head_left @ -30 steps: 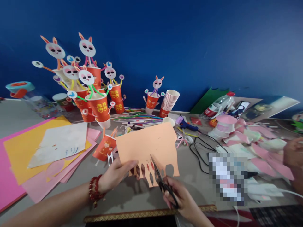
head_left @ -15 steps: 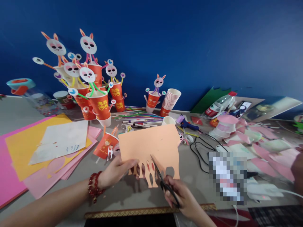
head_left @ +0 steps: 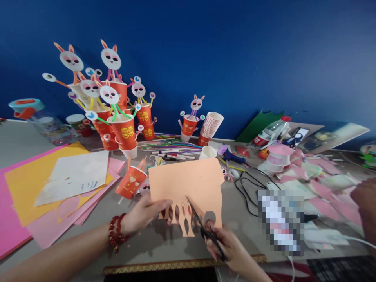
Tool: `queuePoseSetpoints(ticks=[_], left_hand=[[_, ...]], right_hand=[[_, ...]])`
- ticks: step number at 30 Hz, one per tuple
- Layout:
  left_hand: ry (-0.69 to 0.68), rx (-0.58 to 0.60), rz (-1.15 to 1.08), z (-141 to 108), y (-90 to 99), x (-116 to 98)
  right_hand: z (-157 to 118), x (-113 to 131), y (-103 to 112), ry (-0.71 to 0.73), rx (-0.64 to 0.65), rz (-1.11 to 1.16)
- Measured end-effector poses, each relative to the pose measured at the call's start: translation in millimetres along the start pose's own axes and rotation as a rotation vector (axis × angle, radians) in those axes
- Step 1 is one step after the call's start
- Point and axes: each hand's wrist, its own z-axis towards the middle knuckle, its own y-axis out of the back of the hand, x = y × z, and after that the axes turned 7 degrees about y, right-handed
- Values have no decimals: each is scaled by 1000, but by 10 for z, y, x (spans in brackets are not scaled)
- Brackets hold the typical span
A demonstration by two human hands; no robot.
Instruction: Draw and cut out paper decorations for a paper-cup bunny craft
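My left hand (head_left: 148, 213) pinches the lower left side of a peach sheet of paper (head_left: 179, 180), thumb on top and fingers beneath. Along the sheet's lower edge are several ear-shaped cut-outs and a rounded notch. Two small ear shapes with red centres (head_left: 186, 208) are on the paper beside the blades. Black-handled scissors (head_left: 209, 235) are in my right hand (head_left: 225, 243), its fingers wrapped through the handles. Their blades point up and left into the paper, right of the red-centred ears. A beaded red bracelet (head_left: 116, 231) circles my left wrist.
Red paper cups with rabbit faces (head_left: 123, 129) stand at the back left. A tilted red cup (head_left: 132, 182) lies near the sheet. Coloured paper sheets (head_left: 73, 184) cover the left. Behind are a cup stack (head_left: 211, 127) and glue gun (head_left: 233, 156). Another person's hand (head_left: 367, 203) is at far right.
The peach sheet and scissors sit slightly lower in view, with the blades still in the paper. At far right the other person's hand has come further into view.
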Motion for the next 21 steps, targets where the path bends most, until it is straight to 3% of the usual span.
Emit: queuePoseSetpoints(ticks=[9, 15, 21], left_hand=[[12, 19, 30, 8, 25, -21], [14, 19, 51, 11, 33, -51], [34, 7, -56, 46, 75, 118]], right_hand=[[21, 14, 33, -64, -21, 69], [32, -2, 58, -34, 1, 34], [31, -23, 50, -38, -29, 46]])
